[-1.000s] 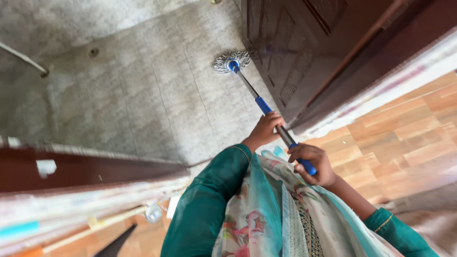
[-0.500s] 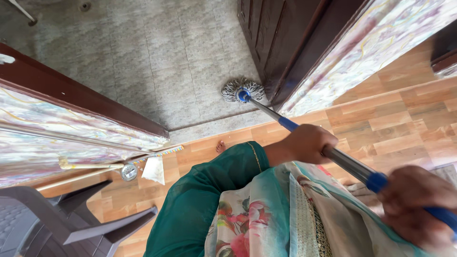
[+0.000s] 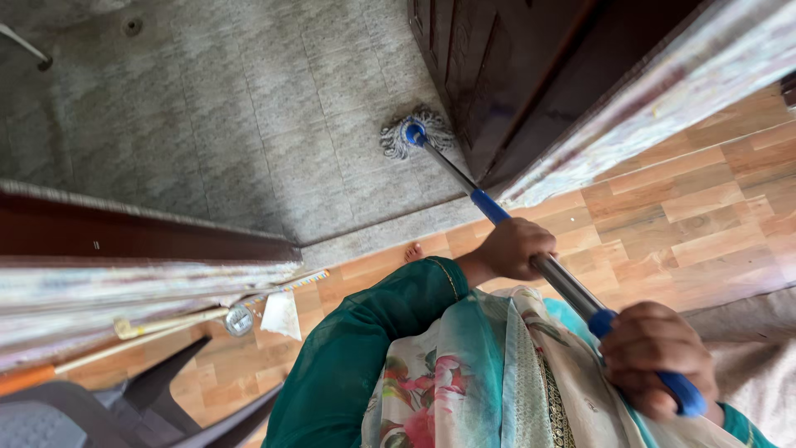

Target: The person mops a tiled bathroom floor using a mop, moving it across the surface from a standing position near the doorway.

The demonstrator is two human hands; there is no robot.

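Mop head (image 3: 417, 133) on tiled floor (image 3: 249, 124) beside door (image 3: 497, 75), ahead of the threshold; handle (image 3: 564, 286) runs back through left hand (image 3: 514, 247) to right hand (image 3: 659, 358); chair (image 3: 124, 406) lower left.

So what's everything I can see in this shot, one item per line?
mop: one, grey string head, blue collar, steel handle with blue grips; head on the grey tiles beside the door
grey tiled floor: one, beyond the threshold
wood-pattern floor: one, orange-brown, nearer side
dark brown door: one, open, upper right
door frame: one, dark brown, left
plastic chair: one, grey, bottom left
small round metal thing: one, on the floor by the frame; kind unclear
bare toes: near the threshold
left hand: one, fingers wrapped round the steel shaft, green sleeve
right hand: one, fingers closed on the lower blue grip
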